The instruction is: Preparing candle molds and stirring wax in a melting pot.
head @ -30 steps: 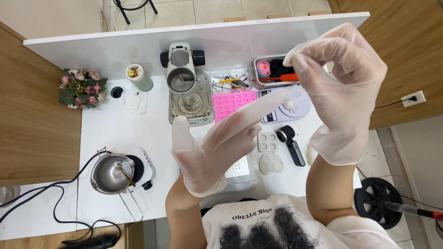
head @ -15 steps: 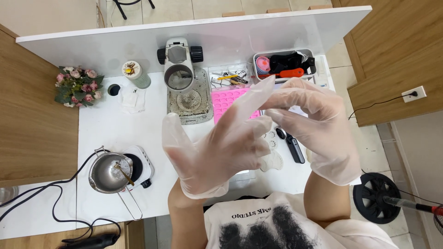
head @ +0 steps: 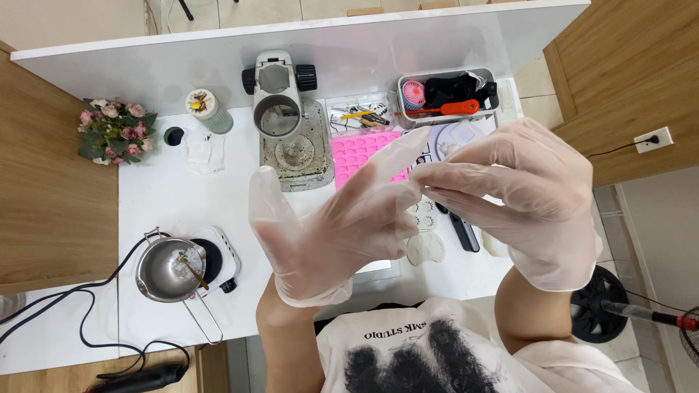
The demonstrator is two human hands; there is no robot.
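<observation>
Clear plastic gloves are covering both hands above the white table (head: 167,204). Over the pink mould (head: 360,149), the right hand (head: 517,196) is pinching the fingertip of the glove (head: 331,225) on the left hand (head: 320,233), whose fingers are spreading open, holding nothing.

Single view only: head-worn camera, looking almost straight down over the person's chest onto a white table (head: 167,196). Far edge of the table lies at the top of the frame, the person's shirt at the bottom. Both gloved hands sit close under the lens and fill the centre: left hand (head: 331,233), right hand (head: 524,200). Table items appear smaller, further below. Wooden panels flank the frame left and right. No second view, so no overlap.
</observation>
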